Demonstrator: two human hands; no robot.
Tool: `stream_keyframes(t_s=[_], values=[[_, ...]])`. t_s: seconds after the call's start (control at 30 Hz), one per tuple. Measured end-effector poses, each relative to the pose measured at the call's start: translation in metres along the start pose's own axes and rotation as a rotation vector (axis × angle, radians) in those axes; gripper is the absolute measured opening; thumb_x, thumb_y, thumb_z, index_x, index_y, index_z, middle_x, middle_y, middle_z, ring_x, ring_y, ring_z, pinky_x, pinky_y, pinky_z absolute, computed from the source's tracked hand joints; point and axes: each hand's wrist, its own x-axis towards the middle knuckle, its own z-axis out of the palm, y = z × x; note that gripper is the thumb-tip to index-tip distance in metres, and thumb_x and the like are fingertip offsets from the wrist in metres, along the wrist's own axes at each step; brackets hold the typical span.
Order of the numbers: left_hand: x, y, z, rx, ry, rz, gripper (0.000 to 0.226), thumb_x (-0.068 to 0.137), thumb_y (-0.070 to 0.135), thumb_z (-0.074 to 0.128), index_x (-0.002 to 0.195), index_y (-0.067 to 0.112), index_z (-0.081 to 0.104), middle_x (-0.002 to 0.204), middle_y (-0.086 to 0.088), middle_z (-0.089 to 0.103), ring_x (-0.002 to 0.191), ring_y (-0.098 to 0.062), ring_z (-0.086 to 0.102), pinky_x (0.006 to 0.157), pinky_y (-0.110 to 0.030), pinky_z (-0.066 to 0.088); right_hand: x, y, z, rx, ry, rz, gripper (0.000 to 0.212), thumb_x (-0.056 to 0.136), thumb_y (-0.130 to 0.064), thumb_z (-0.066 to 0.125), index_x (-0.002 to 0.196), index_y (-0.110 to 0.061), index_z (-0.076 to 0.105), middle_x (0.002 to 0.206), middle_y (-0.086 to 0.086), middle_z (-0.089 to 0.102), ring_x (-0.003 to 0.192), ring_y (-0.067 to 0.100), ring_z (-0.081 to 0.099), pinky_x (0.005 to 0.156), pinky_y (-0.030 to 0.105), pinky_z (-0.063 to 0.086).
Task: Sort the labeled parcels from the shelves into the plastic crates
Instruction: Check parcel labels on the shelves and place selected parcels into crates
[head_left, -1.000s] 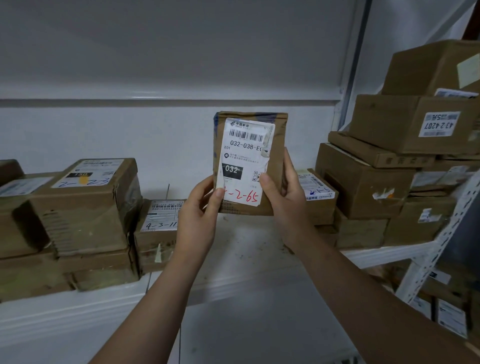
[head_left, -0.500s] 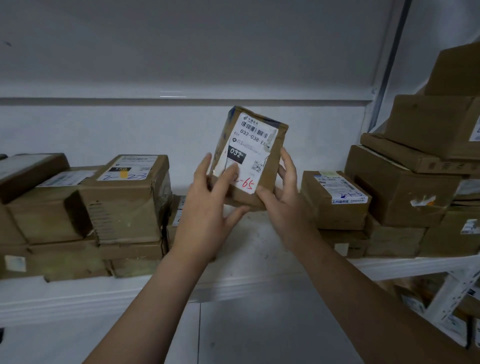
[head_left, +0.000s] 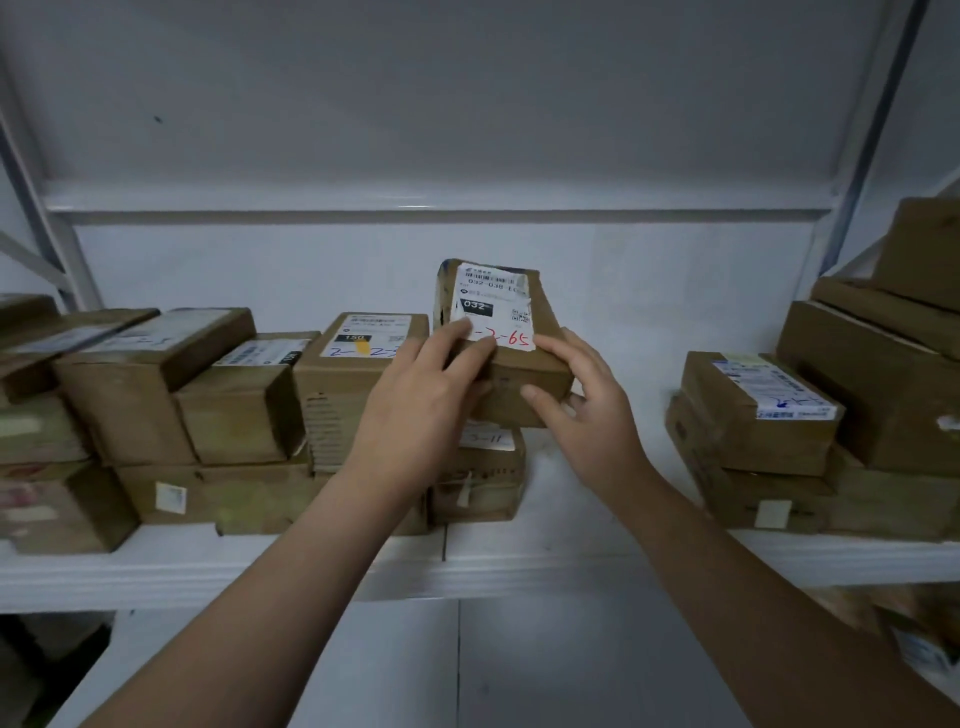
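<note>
Head view. A held parcel (head_left: 501, 358), a brown carton with a white label reading "032" and red handwriting, sits tilted just above the low parcel (head_left: 480, 480), the reference carton lying on the white shelf (head_left: 571, 564); whether the two cartons touch cannot be told. The left hand (head_left: 415, 415) grips the held parcel's near left corner, with two fingers (head_left: 460, 332) laid on the label and the rest hidden behind the carton. The right hand (head_left: 589, 415) grips its near right corner, with one finger along the top edge, the thumb pressed on the front face and the other fingers curled beneath. Left of the low parcel stands a taller parcel labelled "150" (head_left: 363, 364), touching it. To its right, well apart, is a stack of cartons (head_left: 753, 421).
</note>
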Motion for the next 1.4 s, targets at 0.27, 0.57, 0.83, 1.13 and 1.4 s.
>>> stream_keyframes(t_s=[0.27,0.57,0.83,1.13,1.4], values=[[-0.011,-0.009,0.005,-0.01,-0.064,-0.007,0.036,0.084,0.018,0.071,0.118,0.008,0.064,0.118,-0.018,0.062,0.093,-0.039,0.061,0.076,-0.042,0.053,-0.015,0.004,0.017,-0.218,0.118,-0.077,0.043,0.088,-0.008,0.065,0.129,-0.018,0.059,0.139,0.009,0.049,0.128,0.011,0.044,0.106,0.024,0.039],[-0.022,-0.013,0.012,0.241,-0.064,0.014,0.031,0.078,0.038,0.064,0.099,0.016,0.069,0.105,-0.008,0.065,0.1,-0.033,0.055,0.082,-0.044,0.034,-0.032,0.019,0.028,-0.272,0.123,-0.061,0.047,0.09,-0.01,0.062,0.135,-0.013,0.05,0.122,-0.006,0.047,0.111,0.004,0.049,0.095,0.028,0.047],[0.0,0.026,0.023,0.043,-0.014,0.155,0.037,0.083,0.037,0.043,0.1,0.015,0.068,0.108,-0.01,0.065,0.102,-0.033,0.055,0.086,-0.041,0.031,-0.034,0.016,-0.026,-0.436,0.191,-0.04,0.033,0.088,-0.015,0.052,0.119,-0.01,0.062,0.12,0.002,0.06,0.111,0.013,0.055,0.095,0.036,0.05],[0.027,0.14,0.074,-0.494,-0.272,0.063,0.037,0.098,0.02,0.048,0.133,0.013,0.051,0.13,-0.009,0.051,0.113,-0.029,0.052,0.088,-0.045,0.049,-0.06,0.033,-0.154,-0.63,0.274,0.219,0.028,0.091,-0.01,0.053,0.117,-0.007,0.062,0.123,0.008,0.057,0.111,0.016,0.052,0.083,0.013,0.031],[0.074,0.22,0.16,-0.504,-0.692,-0.091,0.08,0.091,0.045,0.058,0.152,0.039,0.006,0.158,-0.015,0.008,0.13,-0.037,0.041,0.103,-0.042,0.041,-0.06,0.06,-0.208,-0.622,0.134,0.371,0.05,0.091,-0.016,0.056,0.14,-0.009,0.046,0.144,0.007,0.045,0.128,0.019,0.045,0.1,0.023,0.036]])
